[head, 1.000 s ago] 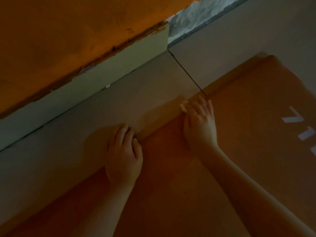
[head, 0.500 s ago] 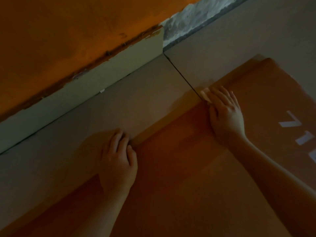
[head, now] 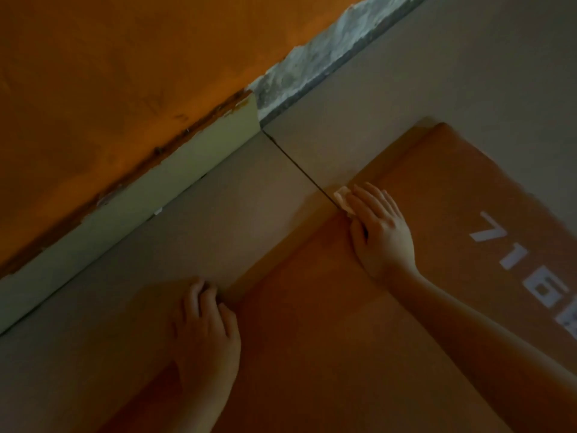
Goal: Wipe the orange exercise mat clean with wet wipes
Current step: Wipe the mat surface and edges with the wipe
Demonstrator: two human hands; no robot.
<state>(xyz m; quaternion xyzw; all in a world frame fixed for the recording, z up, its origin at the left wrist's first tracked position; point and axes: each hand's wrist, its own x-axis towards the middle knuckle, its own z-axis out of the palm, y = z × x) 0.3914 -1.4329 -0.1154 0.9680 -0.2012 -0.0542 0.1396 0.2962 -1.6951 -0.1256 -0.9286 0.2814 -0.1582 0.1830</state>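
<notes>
The orange exercise mat (head: 327,354) lies flat on the floor and fills the lower right, with white printed characters (head: 524,270) near its right side. My right hand (head: 379,232) lies flat on the mat's far edge, pressing a white wet wipe (head: 342,200) whose corner sticks out beyond my fingertips. My left hand (head: 204,326) rests palm down on the same edge further left, fingers curled over onto the floor, holding nothing that I can see. The light is dim.
Grey floor tiles (head: 218,220) with a dark joint line run between the mat and a pale skirting board (head: 156,195). Above it rises an orange wall (head: 109,89), with a patch of rough bare plaster (head: 312,64) at the upper right.
My right hand has slid with the wipe to the right along the mat's far edge. My left hand has stayed in place on the edge.
</notes>
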